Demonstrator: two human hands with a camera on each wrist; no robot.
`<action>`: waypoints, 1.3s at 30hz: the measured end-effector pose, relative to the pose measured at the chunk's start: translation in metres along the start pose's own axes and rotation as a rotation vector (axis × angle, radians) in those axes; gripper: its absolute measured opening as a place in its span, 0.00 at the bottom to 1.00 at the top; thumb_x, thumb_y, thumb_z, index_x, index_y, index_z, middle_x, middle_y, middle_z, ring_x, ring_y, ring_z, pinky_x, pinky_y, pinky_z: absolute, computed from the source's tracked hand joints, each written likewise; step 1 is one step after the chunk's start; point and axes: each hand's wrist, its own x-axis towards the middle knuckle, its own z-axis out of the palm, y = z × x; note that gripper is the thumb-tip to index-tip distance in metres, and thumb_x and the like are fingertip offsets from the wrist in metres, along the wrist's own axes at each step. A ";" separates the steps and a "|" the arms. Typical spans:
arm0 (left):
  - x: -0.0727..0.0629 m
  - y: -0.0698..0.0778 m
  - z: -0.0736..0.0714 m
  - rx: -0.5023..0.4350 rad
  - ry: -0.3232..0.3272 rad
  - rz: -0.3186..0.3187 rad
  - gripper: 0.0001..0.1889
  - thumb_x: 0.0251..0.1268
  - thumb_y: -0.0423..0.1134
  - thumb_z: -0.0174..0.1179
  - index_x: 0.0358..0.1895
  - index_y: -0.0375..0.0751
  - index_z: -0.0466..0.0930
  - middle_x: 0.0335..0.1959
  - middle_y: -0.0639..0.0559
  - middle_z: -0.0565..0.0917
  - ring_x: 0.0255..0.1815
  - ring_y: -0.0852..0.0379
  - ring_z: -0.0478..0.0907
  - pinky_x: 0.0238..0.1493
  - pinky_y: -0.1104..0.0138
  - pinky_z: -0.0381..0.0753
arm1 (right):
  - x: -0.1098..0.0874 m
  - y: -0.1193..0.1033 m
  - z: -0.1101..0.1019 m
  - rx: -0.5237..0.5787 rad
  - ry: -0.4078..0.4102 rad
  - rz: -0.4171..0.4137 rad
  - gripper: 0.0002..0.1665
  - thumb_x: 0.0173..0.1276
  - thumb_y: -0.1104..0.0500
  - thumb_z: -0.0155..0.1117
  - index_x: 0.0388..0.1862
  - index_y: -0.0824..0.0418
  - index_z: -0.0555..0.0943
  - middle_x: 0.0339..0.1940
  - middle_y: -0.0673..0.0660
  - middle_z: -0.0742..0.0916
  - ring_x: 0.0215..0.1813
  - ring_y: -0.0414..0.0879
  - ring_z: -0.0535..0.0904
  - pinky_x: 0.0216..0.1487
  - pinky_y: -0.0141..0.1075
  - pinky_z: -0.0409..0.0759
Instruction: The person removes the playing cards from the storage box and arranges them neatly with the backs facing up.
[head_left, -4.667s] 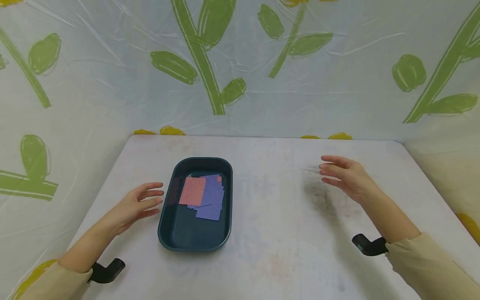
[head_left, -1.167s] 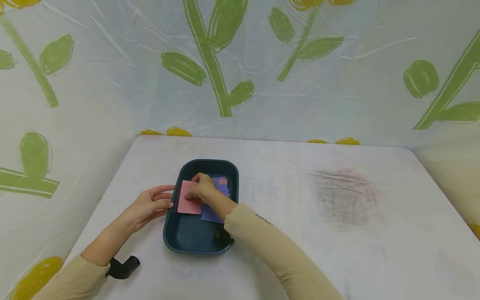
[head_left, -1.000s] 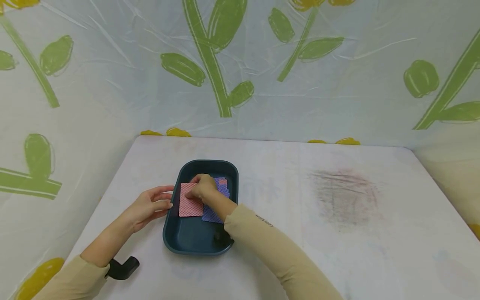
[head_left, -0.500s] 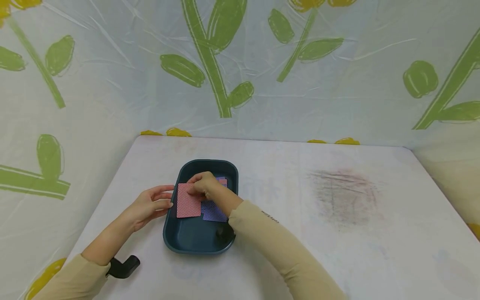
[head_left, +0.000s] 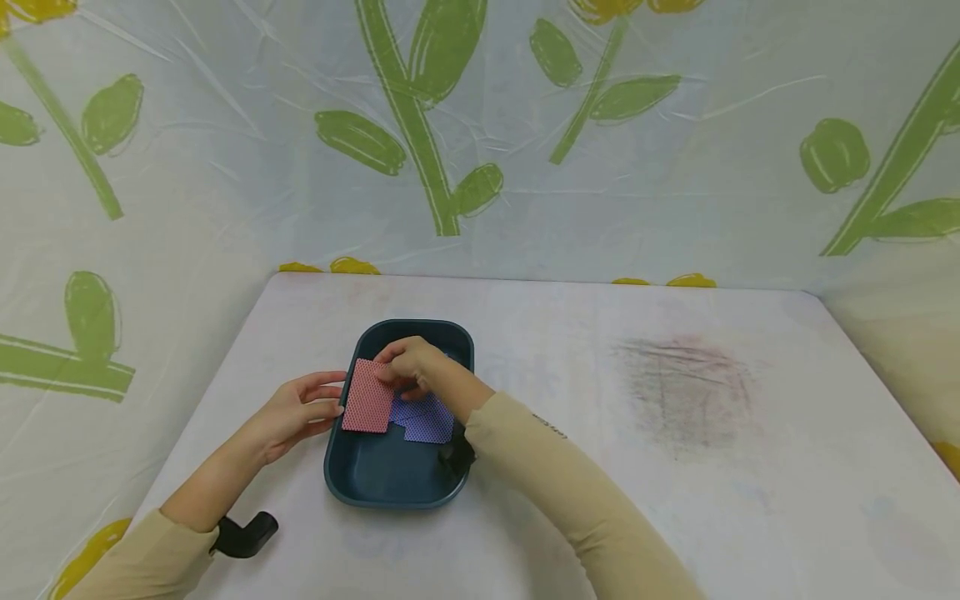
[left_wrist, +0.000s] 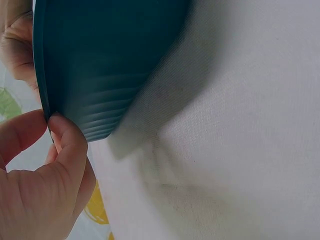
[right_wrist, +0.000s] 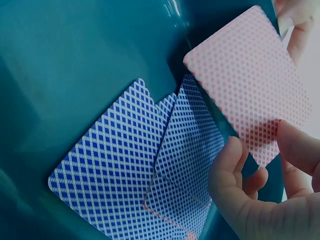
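Observation:
My right hand (head_left: 412,365) pinches a red-patterned playing card (head_left: 367,396) above the left side of a dark teal tray (head_left: 390,487). Its thumb presses the card's patterned back, near one corner, in the right wrist view; fingertips behind the card are partly hidden. Below, several blue-patterned playing cards (right_wrist: 100,165) overlap on the tray floor, with a sliver of red edge (right_wrist: 191,236) showing among them. My left hand (head_left: 288,412) stays at the tray's left side. In the left wrist view, its fingertips (left_wrist: 62,125) meet around the rim.
The tray stands left of centre on a white table (head_left: 555,350). A dark scuffed smudge (head_left: 686,387) marks the tabletop at right. Plastic sheeting with green leaf prints (head_left: 360,142) encloses the back and sides. Black wrist cameras (head_left: 246,535) jut from both sleeves.
My right hand came from the table's right into the tray and took hold of the red card, which has shifted left and tilted up, uncovering blue cards. My left hand moved onto the rim.

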 end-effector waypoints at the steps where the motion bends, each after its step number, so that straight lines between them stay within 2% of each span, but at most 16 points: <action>1: 0.000 0.000 0.000 0.000 0.000 0.001 0.31 0.64 0.29 0.55 0.68 0.30 0.54 0.54 0.35 0.70 0.45 0.57 0.77 0.49 0.62 0.77 | 0.000 0.000 -0.001 -0.003 0.000 0.000 0.11 0.61 0.65 0.64 0.43 0.58 0.84 0.29 0.54 0.81 0.32 0.47 0.75 0.33 0.41 0.78; 9: 0.000 -0.002 0.001 0.013 -0.005 0.011 0.31 0.64 0.31 0.56 0.69 0.30 0.54 0.56 0.32 0.69 0.45 0.56 0.77 0.50 0.60 0.76 | -0.002 -0.002 -0.012 0.053 -0.052 -0.011 0.14 0.61 0.69 0.62 0.46 0.59 0.82 0.28 0.55 0.81 0.28 0.46 0.75 0.28 0.37 0.78; 13: 0.001 -0.003 -0.001 -0.003 -0.030 0.043 0.33 0.62 0.35 0.60 0.67 0.29 0.57 0.53 0.35 0.71 0.44 0.56 0.77 0.48 0.61 0.77 | -0.008 -0.006 -0.023 0.077 -0.092 -0.026 0.18 0.60 0.71 0.62 0.49 0.60 0.81 0.28 0.56 0.79 0.28 0.45 0.75 0.26 0.35 0.78; 16: 0.000 -0.004 -0.002 0.004 -0.032 0.055 0.34 0.60 0.36 0.61 0.67 0.30 0.58 0.52 0.37 0.72 0.44 0.56 0.77 0.48 0.60 0.77 | -0.012 -0.008 -0.032 0.084 -0.117 -0.039 0.20 0.61 0.71 0.62 0.52 0.60 0.79 0.29 0.56 0.79 0.30 0.46 0.75 0.28 0.35 0.79; 23: -0.001 -0.003 0.002 0.020 0.012 0.015 0.31 0.63 0.29 0.55 0.68 0.29 0.56 0.55 0.32 0.69 0.46 0.53 0.76 0.50 0.60 0.76 | -0.019 -0.006 -0.054 0.124 -0.170 -0.050 0.26 0.60 0.76 0.56 0.57 0.61 0.75 0.34 0.59 0.77 0.35 0.48 0.75 0.34 0.39 0.81; 27: -0.002 -0.003 0.004 0.012 0.021 0.014 0.30 0.63 0.28 0.55 0.68 0.29 0.56 0.54 0.33 0.71 0.44 0.54 0.77 0.48 0.62 0.77 | -0.024 -0.006 -0.066 0.158 -0.191 -0.073 0.28 0.59 0.78 0.55 0.59 0.63 0.74 0.35 0.58 0.77 0.35 0.48 0.75 0.36 0.41 0.81; 30: -0.002 -0.004 0.004 0.003 0.029 0.012 0.30 0.62 0.28 0.55 0.68 0.30 0.57 0.53 0.34 0.71 0.43 0.55 0.77 0.47 0.63 0.78 | -0.027 -0.006 -0.076 0.186 -0.203 -0.106 0.29 0.60 0.78 0.55 0.61 0.64 0.73 0.35 0.57 0.77 0.36 0.47 0.75 0.42 0.45 0.80; 34: -0.001 -0.006 0.004 0.000 0.026 0.019 0.31 0.62 0.28 0.56 0.67 0.29 0.57 0.53 0.34 0.71 0.42 0.56 0.77 0.46 0.63 0.78 | -0.032 -0.005 -0.089 0.226 -0.193 -0.157 0.29 0.61 0.78 0.54 0.62 0.66 0.71 0.38 0.58 0.77 0.41 0.48 0.75 0.49 0.52 0.75; 39: -0.001 -0.006 0.004 -0.008 0.022 0.026 0.31 0.62 0.28 0.57 0.67 0.29 0.57 0.51 0.36 0.73 0.40 0.57 0.78 0.46 0.63 0.78 | -0.034 -0.002 -0.105 0.297 -0.151 -0.180 0.27 0.63 0.75 0.54 0.62 0.67 0.69 0.41 0.59 0.78 0.44 0.50 0.76 0.50 0.51 0.75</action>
